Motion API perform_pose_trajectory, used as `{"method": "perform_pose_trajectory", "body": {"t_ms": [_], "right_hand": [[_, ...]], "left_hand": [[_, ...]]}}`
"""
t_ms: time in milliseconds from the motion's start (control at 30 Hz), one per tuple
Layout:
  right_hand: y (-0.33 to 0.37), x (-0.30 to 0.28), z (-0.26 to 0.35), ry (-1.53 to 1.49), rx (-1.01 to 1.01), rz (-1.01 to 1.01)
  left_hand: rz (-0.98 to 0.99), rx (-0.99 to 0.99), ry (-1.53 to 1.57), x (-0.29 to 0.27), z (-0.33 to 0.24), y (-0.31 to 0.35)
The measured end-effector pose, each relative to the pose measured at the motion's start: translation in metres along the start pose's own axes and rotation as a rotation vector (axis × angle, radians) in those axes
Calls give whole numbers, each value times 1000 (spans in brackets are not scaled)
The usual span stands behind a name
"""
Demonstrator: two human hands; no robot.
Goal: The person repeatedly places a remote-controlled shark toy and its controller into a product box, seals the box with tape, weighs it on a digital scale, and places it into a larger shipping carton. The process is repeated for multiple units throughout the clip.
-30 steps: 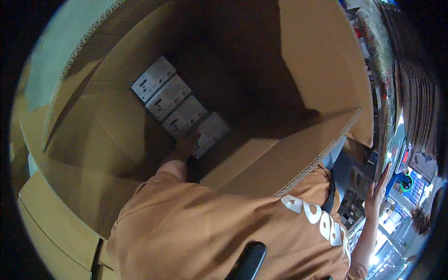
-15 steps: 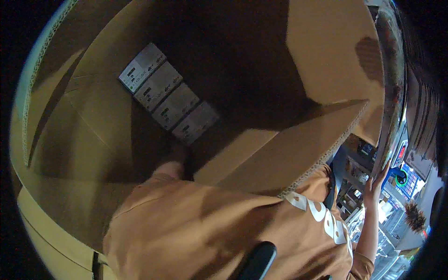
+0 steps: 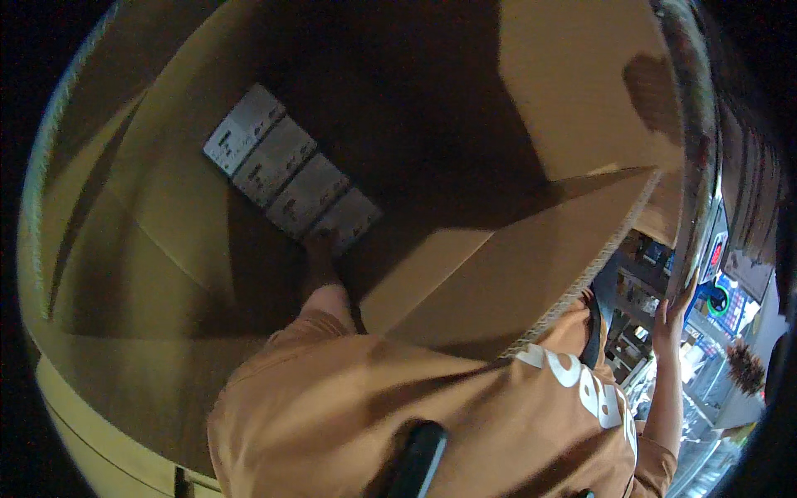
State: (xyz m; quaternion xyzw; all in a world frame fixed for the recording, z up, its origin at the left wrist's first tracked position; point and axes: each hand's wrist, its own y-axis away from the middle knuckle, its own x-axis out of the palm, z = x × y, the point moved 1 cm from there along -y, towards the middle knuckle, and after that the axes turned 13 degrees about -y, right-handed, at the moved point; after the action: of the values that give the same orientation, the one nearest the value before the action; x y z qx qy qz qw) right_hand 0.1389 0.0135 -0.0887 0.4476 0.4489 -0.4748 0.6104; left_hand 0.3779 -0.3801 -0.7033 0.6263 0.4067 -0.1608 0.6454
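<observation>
A large brown cardboard carton (image 3: 158,241) stands open around my left arm. Down inside it, several small pale boxes (image 3: 241,129) with dark print lie side by side in a slanting row. My left hand (image 3: 322,242) reaches the near end of that row and overlaps the closest small box (image 3: 353,217). Deep shadow hides its fingers, so I cannot see whether they grip. Outside the carton on the right, my right hand (image 3: 667,328) rests against the edge of a raised surface (image 3: 693,241), thumb and fingers apart.
A carton flap (image 3: 515,274) slants between my two arms. Stacked flat cardboard (image 3: 751,199) is at the far right, with a device with a red display (image 3: 716,253) below it. Shelving (image 3: 631,324) with items shows beneath the edge.
My left hand has moved up and forward onto the nearest small box, with more forearm showing. My right hand stays at the edge. The view has shifted slightly.
</observation>
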Motion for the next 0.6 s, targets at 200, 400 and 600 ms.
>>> {"method": "perform_pose_trajectory", "body": {"t_ms": [200,400,600], "right_hand": [[5,4,19,51,-133,-99],[-1,-41,51,34,-44,41],[-126,-162,60,-873,73,-481]], "left_hand": [[-41,159,-74,11,-8,19],[33,817,-469,-245,-50,-48],[406,821,-77,-586,-121,136]]}}
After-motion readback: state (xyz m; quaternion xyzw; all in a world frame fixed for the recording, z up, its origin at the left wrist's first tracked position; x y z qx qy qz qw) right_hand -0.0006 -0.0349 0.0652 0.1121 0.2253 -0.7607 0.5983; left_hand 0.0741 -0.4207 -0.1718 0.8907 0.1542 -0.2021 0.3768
